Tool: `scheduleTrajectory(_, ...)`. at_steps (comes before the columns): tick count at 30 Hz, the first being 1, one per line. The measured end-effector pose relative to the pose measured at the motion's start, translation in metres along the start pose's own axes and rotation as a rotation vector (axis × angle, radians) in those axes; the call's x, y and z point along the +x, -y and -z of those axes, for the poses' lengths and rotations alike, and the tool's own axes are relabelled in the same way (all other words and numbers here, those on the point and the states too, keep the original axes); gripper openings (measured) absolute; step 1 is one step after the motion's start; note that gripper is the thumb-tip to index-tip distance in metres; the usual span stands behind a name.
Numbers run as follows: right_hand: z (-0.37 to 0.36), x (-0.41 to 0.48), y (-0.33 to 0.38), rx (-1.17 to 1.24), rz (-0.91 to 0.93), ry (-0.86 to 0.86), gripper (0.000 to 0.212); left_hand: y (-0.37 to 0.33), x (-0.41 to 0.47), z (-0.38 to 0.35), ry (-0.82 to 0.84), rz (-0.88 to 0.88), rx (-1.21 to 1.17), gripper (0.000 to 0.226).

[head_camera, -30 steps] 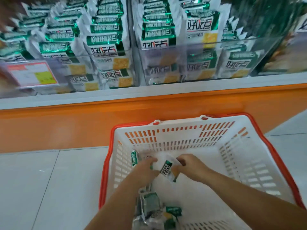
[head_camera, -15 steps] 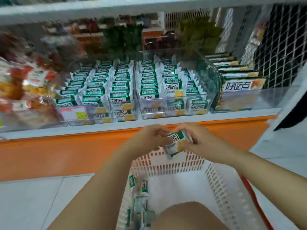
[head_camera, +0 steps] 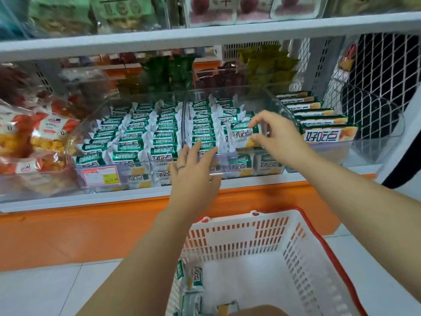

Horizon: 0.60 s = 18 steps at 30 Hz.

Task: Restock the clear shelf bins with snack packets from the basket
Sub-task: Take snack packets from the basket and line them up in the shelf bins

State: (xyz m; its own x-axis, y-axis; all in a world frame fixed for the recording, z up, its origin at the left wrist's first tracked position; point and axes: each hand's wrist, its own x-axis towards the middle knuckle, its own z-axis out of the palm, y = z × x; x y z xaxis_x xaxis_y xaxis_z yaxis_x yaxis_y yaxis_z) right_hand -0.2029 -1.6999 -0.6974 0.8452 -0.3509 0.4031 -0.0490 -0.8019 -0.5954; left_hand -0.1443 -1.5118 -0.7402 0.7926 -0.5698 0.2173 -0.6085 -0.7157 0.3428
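Right hand: thumb and fingers pinch the right end of a snack packet, holding it upright with its printed face toward the camera.
Snack packet: just left of the right hand, above the front rows inside the right bin.
Left hand: fingers straight and spread, holding nothing. It reaches over the right bin's front wall, fingertips at the front packets near the divider, below and left of the held packet.
Left bin: full of the same green-and-white packets, with a price label on its front.
Basket: on the floor under the forearms, well below both hands, with spare packets against its left wall.
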Motion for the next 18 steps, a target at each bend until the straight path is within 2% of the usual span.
scheduleTrajectory(9, -0.028, 0.005, -0.013, 0.013, 0.018, 0.051, 0.016, 0.008, -0.002, -0.013, 0.021, -0.041, 0.077, 0.061)
scheduleTrajectory(13, -0.029, -0.005, -0.018, -0.11, 0.044, 0.02, 0.021, 0.009, -0.002, -0.013, 0.033, -0.043, 0.078, 0.061)
scheduleTrajectory(15, -0.028, -0.007, -0.013, -0.245, 0.123, 0.009, 0.028, 0.008, -0.003, -0.012, 0.032, -0.046, 0.076, 0.061)
scheduleTrajectory(18, -0.035, -0.014, -0.006, -0.468, 0.247, 0.125, 0.05, 0.008, -0.004, -0.014, 0.031, -0.043, 0.086, 0.063)
